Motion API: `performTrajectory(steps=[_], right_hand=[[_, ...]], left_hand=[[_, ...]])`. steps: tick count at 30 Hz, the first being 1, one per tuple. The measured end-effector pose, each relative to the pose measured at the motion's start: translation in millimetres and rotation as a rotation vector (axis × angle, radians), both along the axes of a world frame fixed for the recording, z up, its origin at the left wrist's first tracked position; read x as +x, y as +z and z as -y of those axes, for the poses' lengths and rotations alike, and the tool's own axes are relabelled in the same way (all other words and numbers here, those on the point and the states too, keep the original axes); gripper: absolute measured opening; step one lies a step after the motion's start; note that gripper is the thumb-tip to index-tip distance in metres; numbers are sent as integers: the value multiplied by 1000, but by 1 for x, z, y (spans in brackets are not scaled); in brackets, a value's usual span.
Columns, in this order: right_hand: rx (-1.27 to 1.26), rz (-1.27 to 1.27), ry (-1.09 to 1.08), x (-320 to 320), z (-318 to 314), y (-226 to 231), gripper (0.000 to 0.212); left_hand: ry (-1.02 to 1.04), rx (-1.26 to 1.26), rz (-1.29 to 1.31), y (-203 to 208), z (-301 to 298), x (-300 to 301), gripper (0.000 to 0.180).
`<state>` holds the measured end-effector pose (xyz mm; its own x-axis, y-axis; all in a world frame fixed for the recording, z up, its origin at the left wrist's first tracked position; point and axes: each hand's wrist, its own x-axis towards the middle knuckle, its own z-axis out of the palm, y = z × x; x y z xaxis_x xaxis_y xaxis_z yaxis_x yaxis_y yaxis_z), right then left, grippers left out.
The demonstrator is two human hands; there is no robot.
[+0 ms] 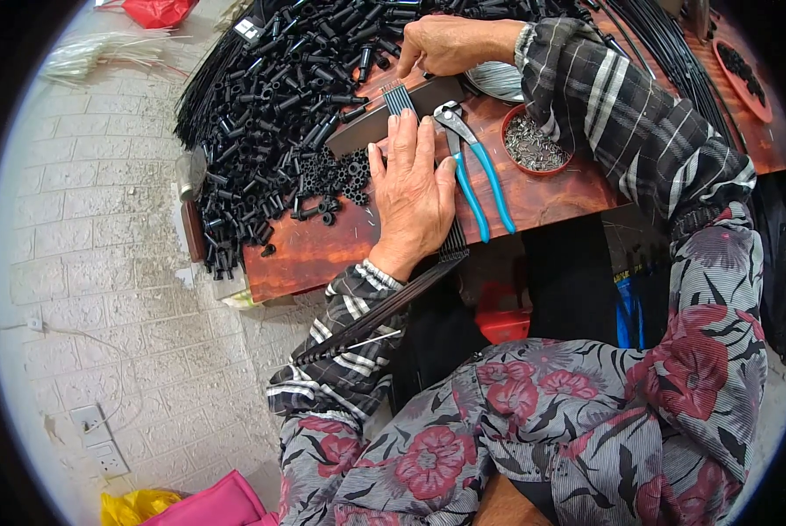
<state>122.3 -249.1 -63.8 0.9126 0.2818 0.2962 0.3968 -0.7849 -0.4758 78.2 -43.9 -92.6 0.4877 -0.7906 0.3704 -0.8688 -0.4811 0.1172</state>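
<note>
My left hand (413, 188) lies flat with fingers stretched over a row of thin black rods (398, 99). The rods cross a long grey-brown bar (356, 130), and thin pale ends stick out past my fingertips. Below this hand they run off the table's front edge and slant over my left sleeve. At the far end of the row is my right hand (452, 46), its index finger bent down beside the pale tips and its other fingers curled; what they hold, if anything, is hidden. Blue-handled pliers (483, 188) rest right of my left hand.
A heap of short black tubes (266, 105) covers the left and far parts of the reddish wooden table (301, 263). Right of the pliers stands a bowl (522, 166) of small metal pieces, with coiled wire (498, 81) behind it. An orange dish (758, 107) sits far right.
</note>
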Motion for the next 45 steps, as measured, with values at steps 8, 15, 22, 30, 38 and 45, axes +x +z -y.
performTrajectory(steps=[8,15,22,30,38,45], right_hand=[[-130,67,-6,29,-6,2,25],[-54,367,-208,-9,-4,8,32],[192,-226,489,-100,-37,16,39],[112,156,249,-121,-82,-28,29],[218,-18,187,-96,-44,43,28],[294,93,179,-92,-19,187,26]], left_hand=[[15,0,-14,0,0,-3,45],[-21,-42,21,-9,9,4,47],[-25,-41,11,-12,10,13,50],[-27,-98,-57,-21,31,20,47],[-561,-660,-632,2,36,43,47],[-730,-648,-1216,85,55,50,68]])
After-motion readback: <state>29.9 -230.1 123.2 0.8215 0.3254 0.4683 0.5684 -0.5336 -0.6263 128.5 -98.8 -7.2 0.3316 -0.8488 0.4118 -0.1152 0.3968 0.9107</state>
